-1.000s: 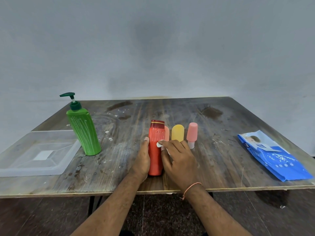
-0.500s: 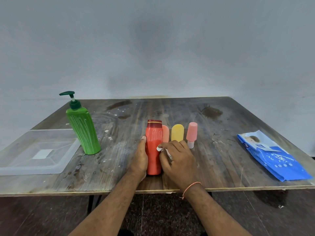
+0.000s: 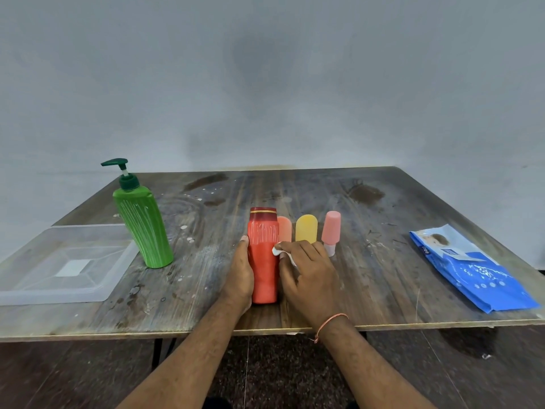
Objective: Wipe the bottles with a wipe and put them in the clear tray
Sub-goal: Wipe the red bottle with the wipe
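Observation:
A red bottle (image 3: 262, 261) stands upright near the table's front edge. My left hand (image 3: 240, 273) grips its left side. My right hand (image 3: 309, 273) pinches a small white wipe (image 3: 278, 251) and presses it against the bottle's right side. Behind the red bottle stand three small bottles in a row: an orange one (image 3: 285, 228), a yellow one (image 3: 306, 228) and a pink one (image 3: 331, 231). A tall green pump bottle (image 3: 141, 222) stands to the left. The clear tray (image 3: 59, 261) lies at the table's left edge with no bottle in it.
A blue pack of wipes (image 3: 472, 267) lies at the right end of the wooden table (image 3: 368, 276). A grey wall rises behind the table. Dark floor shows below the front edge.
The red bottle has shifted a little to the left with both hands on it. My right hand with the wipe has slid slightly along the bottle's side.

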Action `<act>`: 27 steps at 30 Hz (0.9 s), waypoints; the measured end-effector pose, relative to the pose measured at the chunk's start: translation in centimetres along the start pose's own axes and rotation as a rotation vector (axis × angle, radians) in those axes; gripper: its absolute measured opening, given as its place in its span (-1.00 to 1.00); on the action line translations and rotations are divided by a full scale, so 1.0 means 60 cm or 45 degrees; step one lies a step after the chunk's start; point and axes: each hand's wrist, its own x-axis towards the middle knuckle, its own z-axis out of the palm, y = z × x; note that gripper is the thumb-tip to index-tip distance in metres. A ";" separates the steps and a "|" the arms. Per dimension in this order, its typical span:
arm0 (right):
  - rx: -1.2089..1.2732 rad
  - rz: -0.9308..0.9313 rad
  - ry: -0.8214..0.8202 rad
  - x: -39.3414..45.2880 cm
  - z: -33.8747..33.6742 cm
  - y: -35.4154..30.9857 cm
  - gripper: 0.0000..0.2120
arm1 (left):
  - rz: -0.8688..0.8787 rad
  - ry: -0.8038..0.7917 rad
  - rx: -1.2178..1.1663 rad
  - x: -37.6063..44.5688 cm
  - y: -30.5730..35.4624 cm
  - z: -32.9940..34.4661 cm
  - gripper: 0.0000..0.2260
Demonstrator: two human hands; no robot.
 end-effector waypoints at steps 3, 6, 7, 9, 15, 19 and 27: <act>0.031 -0.039 0.010 0.000 -0.001 -0.001 -0.84 | -0.009 -0.005 -0.008 0.001 0.000 0.001 -0.43; 0.004 0.009 0.023 -0.001 0.004 0.002 -0.86 | -0.021 -0.010 -0.023 0.004 -0.001 0.001 -0.41; 0.000 0.036 0.022 -0.001 0.005 0.003 -0.85 | -0.022 -0.004 -0.026 0.004 -0.001 0.001 -0.41; 0.002 0.061 0.012 0.000 0.004 0.005 -0.81 | -0.022 -0.002 -0.029 0.004 0.000 0.001 -0.42; 0.033 -0.016 0.024 0.000 -0.001 0.001 -0.84 | 0.010 -0.037 0.012 0.001 0.001 -0.002 -0.45; 0.025 0.081 0.031 0.000 0.003 0.007 -0.82 | 0.013 -0.051 0.048 0.000 0.000 0.002 -0.47; 0.058 0.092 0.060 0.000 0.003 0.008 -0.86 | 0.041 -0.080 0.063 -0.002 -0.001 0.003 -0.47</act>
